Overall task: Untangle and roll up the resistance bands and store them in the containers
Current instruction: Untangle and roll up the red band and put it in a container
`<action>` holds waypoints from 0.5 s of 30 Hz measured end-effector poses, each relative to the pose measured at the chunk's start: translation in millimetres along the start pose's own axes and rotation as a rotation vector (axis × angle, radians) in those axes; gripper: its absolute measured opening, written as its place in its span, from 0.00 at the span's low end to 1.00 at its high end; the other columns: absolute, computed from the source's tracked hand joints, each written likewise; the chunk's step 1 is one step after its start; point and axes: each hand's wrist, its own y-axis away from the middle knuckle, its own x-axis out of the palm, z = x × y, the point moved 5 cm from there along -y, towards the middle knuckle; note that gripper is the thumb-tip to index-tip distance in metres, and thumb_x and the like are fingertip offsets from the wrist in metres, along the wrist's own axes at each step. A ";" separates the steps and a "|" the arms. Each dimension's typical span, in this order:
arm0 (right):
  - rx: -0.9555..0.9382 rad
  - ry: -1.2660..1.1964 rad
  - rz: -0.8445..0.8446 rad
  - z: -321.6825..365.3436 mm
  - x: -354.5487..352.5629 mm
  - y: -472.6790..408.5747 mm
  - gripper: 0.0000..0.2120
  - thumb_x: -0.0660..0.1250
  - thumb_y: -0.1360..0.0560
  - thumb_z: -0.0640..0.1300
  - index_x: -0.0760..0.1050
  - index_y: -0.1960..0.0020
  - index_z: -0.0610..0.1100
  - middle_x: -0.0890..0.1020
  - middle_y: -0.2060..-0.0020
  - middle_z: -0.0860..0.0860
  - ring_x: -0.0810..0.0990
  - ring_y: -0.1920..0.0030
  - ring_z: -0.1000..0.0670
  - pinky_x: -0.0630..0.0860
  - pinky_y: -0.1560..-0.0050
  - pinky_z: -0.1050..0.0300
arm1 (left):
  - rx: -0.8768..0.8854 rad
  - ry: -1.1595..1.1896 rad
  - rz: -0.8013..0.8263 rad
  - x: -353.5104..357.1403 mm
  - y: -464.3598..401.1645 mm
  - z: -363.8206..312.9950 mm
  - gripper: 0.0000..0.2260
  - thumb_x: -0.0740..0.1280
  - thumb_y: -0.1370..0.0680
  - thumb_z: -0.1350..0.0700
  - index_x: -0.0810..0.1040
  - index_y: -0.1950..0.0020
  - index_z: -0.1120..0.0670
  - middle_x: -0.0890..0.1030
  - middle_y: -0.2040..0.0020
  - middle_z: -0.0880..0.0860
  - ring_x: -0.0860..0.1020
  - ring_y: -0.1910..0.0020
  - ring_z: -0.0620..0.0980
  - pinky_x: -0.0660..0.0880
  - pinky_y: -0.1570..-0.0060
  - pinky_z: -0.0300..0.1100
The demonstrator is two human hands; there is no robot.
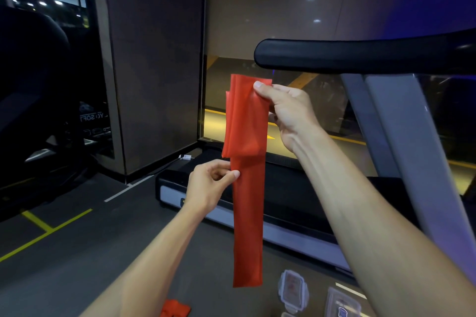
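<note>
A long red resistance band (247,219) hangs straight down in front of me, its top part folded over into a wider flap. My right hand (286,113) pinches the folded top between thumb and fingers. Lower down, my left hand (210,183) pinches the band's left edge just under the fold. The band's free end dangles above the floor. A second red band (175,308) lies bunched on the floor at the bottom edge. Clear plastic containers (293,289) with clip lids sit on the floor at the lower right.
A treadmill stands to the right, with its black handrail (360,55) above my right hand and its deck (288,198) behind the band. A dark pillar (154,67) rises at the left. Yellow lines (46,229) mark the grey floor.
</note>
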 end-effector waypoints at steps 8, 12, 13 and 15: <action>0.009 -0.031 -0.011 -1.3 -6.7 1.8 0.06 0.75 0.24 0.42 0.85 0.51 0.39 0.88 0.53 0.44 0.85 0.59 0.53 0.81 0.48 0.55 | 0.020 -0.124 -0.020 -0.5 2.6 -2.1 0.04 0.77 0.26 0.53 0.84 0.59 0.46 0.85 0.63 0.44 0.81 0.63 0.38 0.76 0.58 0.33; 0.008 -0.032 -0.020 -0.6 -8.3 3.9 0.06 0.75 0.24 0.42 0.85 0.51 0.39 0.89 0.54 0.45 0.86 0.58 0.53 0.82 0.47 0.56 | 0.015 -0.145 -0.014 -1.2 5.9 -4.3 0.05 0.77 0.25 0.53 0.84 0.60 0.45 0.84 0.63 0.44 0.78 0.65 0.37 0.72 0.59 0.32; 0.007 -0.034 -0.022 -0.6 -8.3 4.2 0.06 0.75 0.24 0.42 0.85 0.51 0.39 0.89 0.55 0.45 0.86 0.58 0.53 0.82 0.47 0.56 | 0.022 -0.168 -0.022 -1.5 6.4 -5.4 0.06 0.76 0.25 0.53 0.83 0.60 0.45 0.83 0.62 0.45 0.77 0.65 0.38 0.71 0.60 0.32; 0.003 -0.039 -0.028 -0.4 -8.4 4.8 0.06 0.75 0.23 0.42 0.85 0.50 0.39 0.89 0.56 0.46 0.86 0.59 0.54 0.82 0.47 0.56 | 0.034 -0.219 -0.028 -1.2 6.4 -7.8 0.06 0.75 0.24 0.52 0.82 0.60 0.44 0.80 0.59 0.44 0.74 0.65 0.40 0.68 0.61 0.32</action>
